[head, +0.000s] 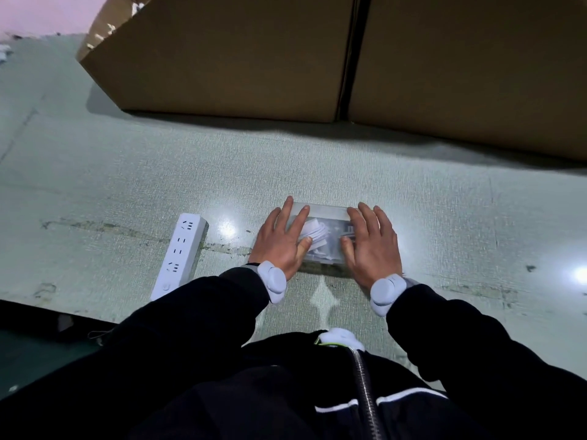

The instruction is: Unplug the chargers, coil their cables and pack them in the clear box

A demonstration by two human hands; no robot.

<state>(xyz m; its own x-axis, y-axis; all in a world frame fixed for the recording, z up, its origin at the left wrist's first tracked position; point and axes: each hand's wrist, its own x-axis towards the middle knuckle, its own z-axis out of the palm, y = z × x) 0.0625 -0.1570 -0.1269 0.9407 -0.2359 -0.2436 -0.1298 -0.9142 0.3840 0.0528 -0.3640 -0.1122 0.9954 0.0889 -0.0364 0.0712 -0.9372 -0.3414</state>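
Left hand (pixel 282 242) and right hand (pixel 370 246) flat, fingers spread, pressing on clear box (pixel 320 238) at frame centre, white cables (pixel 313 233) inside; power strip (pixel 179 254) to its left, unplugged

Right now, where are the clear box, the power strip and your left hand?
clear box (pixel 324 214), head view, far edge of the lid
power strip (pixel 181 252), head view, middle of its top face
left hand (pixel 279 246), head view, back of the hand
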